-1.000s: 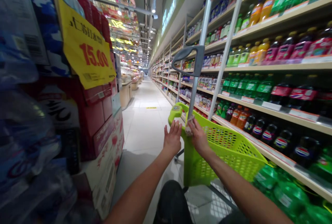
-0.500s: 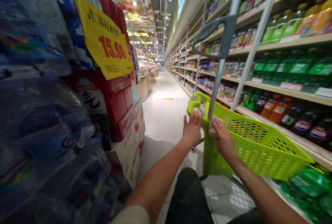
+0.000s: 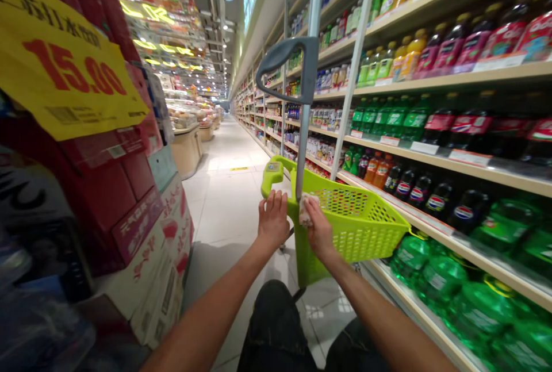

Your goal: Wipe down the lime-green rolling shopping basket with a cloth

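My right hand point(image 3: 319, 233) is closed on a pale, crumpled wiping cloth point(image 3: 305, 210) with faint markings. It presses the cloth to the upper edge of a lime-green shopping basket point(image 3: 362, 240), beside the foot of a metal pole point(image 3: 304, 148). My left hand point(image 3: 273, 223) lies at the basket's near left corner, just under its green handle point(image 3: 272, 174), with fingers stretched out and slightly bent. Whether the fingertips bear on the plastic is hard to see. A grey loop grip point(image 3: 311, 70) is fixed higher on the pole.
Shelves of drink bottles point(image 3: 431, 182) run along the right, with large green bottles point(image 3: 466, 303) at the bottom. Stacked cartons point(image 3: 146, 280) under a yellow price sign point(image 3: 73, 67) stand close on the left. A tiled aisle point(image 3: 224, 188) stretches ahead between them.
The view has turned right, so basket, pole and hands appear farther left and more shelf shows. Both hands stay at the same corner, the right one still with the cloth.
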Motion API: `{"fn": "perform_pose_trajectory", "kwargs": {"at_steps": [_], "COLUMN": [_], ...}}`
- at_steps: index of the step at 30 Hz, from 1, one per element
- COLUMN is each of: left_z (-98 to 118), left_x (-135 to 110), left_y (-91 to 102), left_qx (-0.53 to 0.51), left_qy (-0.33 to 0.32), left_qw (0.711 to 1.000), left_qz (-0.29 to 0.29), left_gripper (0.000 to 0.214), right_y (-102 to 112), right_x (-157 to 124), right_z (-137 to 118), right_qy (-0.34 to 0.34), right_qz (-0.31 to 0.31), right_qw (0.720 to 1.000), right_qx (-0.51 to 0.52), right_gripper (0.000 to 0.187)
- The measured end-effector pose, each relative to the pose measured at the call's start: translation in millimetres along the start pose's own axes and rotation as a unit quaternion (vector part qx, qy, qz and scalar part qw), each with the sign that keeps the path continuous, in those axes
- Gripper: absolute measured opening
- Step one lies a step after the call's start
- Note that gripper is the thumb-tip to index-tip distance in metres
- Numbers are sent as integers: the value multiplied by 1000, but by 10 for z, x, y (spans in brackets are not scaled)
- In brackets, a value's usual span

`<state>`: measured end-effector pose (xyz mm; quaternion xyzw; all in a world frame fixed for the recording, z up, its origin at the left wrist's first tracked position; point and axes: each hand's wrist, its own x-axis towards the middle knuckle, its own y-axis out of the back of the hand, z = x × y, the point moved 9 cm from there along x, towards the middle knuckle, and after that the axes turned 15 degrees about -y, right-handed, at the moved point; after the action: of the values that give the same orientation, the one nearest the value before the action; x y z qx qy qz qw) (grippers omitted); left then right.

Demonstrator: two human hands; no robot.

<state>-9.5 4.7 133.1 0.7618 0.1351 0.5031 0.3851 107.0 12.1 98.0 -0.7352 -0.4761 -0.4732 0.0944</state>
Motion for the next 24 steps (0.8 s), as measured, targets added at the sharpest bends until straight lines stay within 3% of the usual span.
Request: {"fn": "perform_pose_trajectory", "kwargs": {"at_steps": [2, 5, 8, 10, 14, 17, 19, 21, 24], "left_z": [-100, -254, -351, -374, -351, -354, -363, -360, -332], "left_x": [7, 23, 41, 57, 91, 101, 99, 96, 93], "left_y": [43, 61, 15, -22, -65, -79, -87, -93, -99], "left_qx": [-7, -20, -21, -18, -15, -15, -15, -15, -18], "left_qy": [-14, -38, -34, -16, -2, 3, 6, 5, -1], "left_qw": [1000, 999, 999, 1000, 1000, 1000, 1000, 1000, 1000], "left_qz": [1, 2, 4, 9, 14, 10, 6, 7, 11], "left_gripper": [54, 43, 38, 37, 38, 38, 38, 38, 39], "right_y": [-18, 50, 184, 213, -116, -394, -429, -325, -86], "right_x": [-39, -88, -47, -19, -331, -847, -1058, -989, -520], "right_z": [-30, 149, 308, 266, 101, 243, 338, 303, 74], "right_qy": [18, 24, 20, 34, 104, 116, 109, 100, 93], "right_qz": [-19, -30, -12, 2, -72, -158, -187, -172, -99], "right_qw": [1000, 999, 998, 998, 987, 965, 954, 958, 976], "right_qx": [6, -26, -51, -60, -101, -174, -206, -207, -168], "right_gripper": [54, 54, 51, 48, 39, 32, 29, 29, 37]}}
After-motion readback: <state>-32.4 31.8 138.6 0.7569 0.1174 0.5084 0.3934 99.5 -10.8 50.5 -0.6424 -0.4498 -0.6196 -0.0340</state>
